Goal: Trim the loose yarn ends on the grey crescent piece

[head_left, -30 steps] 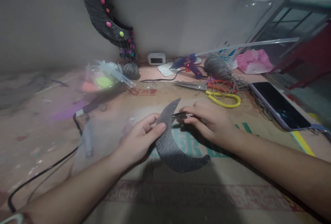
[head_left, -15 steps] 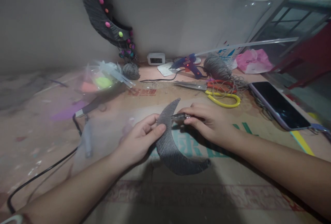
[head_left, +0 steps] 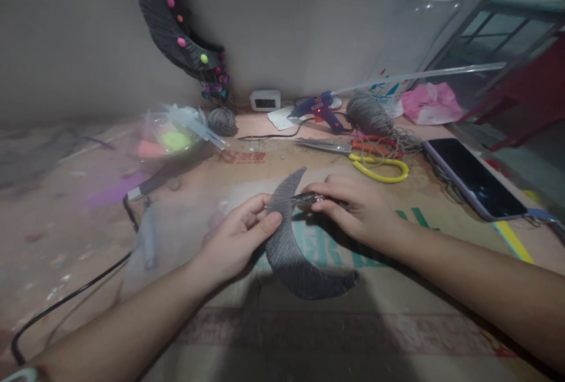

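A grey crescent wrapped in yarn (head_left: 289, 246) is held upright-tilted over the cardboard (head_left: 247, 341). My left hand (head_left: 242, 229) pinches its outer edge, thumb on the front face and fingers behind. My right hand (head_left: 353, 202) is closed around a small dark tool with a silver part (head_left: 304, 198). The tool's tip meets the inner curve of the crescent in its upper half. Most of the tool is hidden in my fingers, so its exact kind cannot be made out.
Behind my hands lie scissors with red and yellow handles (head_left: 382, 169), a blue glue gun (head_left: 324, 112) and a grey yarn ball (head_left: 368, 116). A phone (head_left: 477, 179) is at right, a bowl of bright pieces (head_left: 172, 140) at left. A decorated crescent (head_left: 163, 29) hangs on the wall.
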{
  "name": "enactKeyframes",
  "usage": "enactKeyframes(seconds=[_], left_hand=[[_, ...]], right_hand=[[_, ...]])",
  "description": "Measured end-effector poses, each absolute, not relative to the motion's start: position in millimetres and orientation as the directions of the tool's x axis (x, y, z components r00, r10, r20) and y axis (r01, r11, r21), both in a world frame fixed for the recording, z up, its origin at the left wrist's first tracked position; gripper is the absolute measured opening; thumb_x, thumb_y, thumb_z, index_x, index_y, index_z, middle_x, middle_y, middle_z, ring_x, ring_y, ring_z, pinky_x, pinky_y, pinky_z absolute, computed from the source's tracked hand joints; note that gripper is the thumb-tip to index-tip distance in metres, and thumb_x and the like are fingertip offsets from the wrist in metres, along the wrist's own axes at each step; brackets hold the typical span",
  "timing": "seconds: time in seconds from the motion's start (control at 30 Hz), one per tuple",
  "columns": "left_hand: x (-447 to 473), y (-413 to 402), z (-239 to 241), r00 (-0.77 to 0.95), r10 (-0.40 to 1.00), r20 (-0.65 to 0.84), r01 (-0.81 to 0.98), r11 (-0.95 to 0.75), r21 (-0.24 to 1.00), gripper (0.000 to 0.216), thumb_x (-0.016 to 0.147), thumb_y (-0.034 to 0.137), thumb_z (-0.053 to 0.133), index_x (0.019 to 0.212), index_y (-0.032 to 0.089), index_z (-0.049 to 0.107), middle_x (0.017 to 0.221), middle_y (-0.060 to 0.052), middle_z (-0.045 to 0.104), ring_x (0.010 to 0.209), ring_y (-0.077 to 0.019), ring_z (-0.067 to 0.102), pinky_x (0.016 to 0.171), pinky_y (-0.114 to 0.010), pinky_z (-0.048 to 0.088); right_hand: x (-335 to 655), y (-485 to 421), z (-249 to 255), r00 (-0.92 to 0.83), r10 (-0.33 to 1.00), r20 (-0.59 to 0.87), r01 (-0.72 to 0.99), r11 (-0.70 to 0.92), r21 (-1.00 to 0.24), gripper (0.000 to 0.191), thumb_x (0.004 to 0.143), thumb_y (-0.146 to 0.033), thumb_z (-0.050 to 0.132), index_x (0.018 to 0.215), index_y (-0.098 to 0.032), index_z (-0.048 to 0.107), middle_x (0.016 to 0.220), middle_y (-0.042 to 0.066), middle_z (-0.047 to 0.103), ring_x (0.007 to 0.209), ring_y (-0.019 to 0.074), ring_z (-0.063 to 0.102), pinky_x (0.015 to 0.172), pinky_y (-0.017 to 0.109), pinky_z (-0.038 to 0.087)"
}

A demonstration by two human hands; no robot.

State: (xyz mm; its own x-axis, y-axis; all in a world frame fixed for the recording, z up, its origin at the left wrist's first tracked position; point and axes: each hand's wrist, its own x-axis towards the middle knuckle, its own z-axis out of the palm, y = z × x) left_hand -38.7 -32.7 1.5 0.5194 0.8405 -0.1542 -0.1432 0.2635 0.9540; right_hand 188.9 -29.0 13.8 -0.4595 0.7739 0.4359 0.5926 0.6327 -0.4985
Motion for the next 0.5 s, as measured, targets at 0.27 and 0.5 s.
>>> enactKeyframes(seconds=[0.27, 0.5], left_hand=[[-38.9, -33.2, 0.8, 0.519, 0.843, -0.142, -0.147, 0.252, 0.956, 0.023, 0.084, 0.034, 0.066, 0.099, 0.017, 0.063, 0.078, 0.0, 0.064, 0.072, -0.0111, 0.056, 0.067, -0.021, 0.041], [-36.2, -32.9, 6.0, 0.516, 0.841, -0.163, -0.168, 0.286, 0.943, 0.023, 0.082, 0.033, 0.068, 0.098, 0.016, 0.064, 0.079, -0.002, 0.068, 0.07, -0.0131, 0.059, 0.067, -0.022, 0.043]], right_hand=[[189.6, -27.9, 12.6, -0.475, 0.753, 0.455, 0.608, 0.655, -0.449, 0.024, 0.094, -0.029, 0.051, 0.105, -0.014, 0.068, 0.077, 0.003, 0.062, 0.07, 0.0129, 0.054, 0.067, 0.024, 0.04], [189.0, -28.3, 15.6, -0.463, 0.776, 0.43, 0.62, 0.629, -0.469, 0.025, 0.095, -0.03, 0.049, 0.103, -0.016, 0.068, 0.075, 0.004, 0.063, 0.07, 0.0139, 0.055, 0.066, 0.025, 0.04]])
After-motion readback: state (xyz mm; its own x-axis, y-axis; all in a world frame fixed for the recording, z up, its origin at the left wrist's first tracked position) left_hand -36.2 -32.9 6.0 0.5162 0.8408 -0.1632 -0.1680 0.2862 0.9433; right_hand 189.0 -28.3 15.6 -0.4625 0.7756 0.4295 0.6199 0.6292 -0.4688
